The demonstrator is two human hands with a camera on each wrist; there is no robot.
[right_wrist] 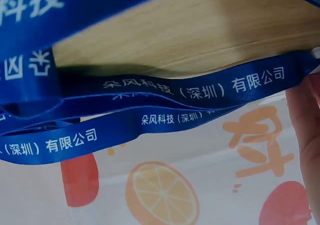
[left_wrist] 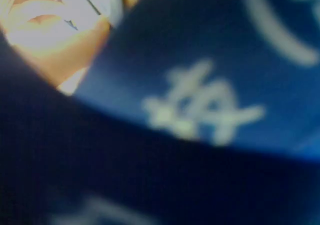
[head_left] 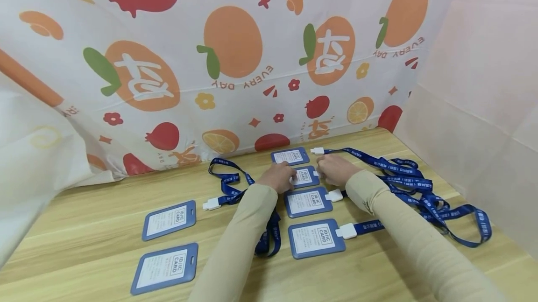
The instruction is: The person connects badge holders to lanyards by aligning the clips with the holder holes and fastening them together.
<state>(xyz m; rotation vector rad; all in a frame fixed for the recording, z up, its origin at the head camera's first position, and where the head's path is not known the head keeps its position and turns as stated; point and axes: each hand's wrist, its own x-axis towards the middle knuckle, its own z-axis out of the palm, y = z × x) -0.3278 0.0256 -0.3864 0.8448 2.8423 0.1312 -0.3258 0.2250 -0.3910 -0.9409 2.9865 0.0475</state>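
Note:
A blue-framed ID badge holder (head_left: 306, 176) lies between both hands. My left hand (head_left: 277, 177) grips its left edge, partly covering the card. At its slotted right end, my right hand (head_left: 336, 170) pinches a white lanyard clip (head_left: 316, 174). In the right wrist view, fingers (right_wrist: 305, 125) reach in from the right, beside the end of a blue lanyard (right_wrist: 210, 92) with white lettering. Close, blurred lanyard strap (left_wrist: 200, 85) fills most of the left wrist view, leaving a bit of the left hand (left_wrist: 60, 40) at top left.
Toward me lie two badge holders with white clips (head_left: 335, 195) (head_left: 346, 231) at their slots. Behind is another holder (head_left: 290, 156), near a loose clip (head_left: 317, 151). Lanyards (head_left: 403, 180) heap at right; another (head_left: 229, 180) lies left. Two holders (head_left: 191, 213) (head_left: 192, 261) sit front left.

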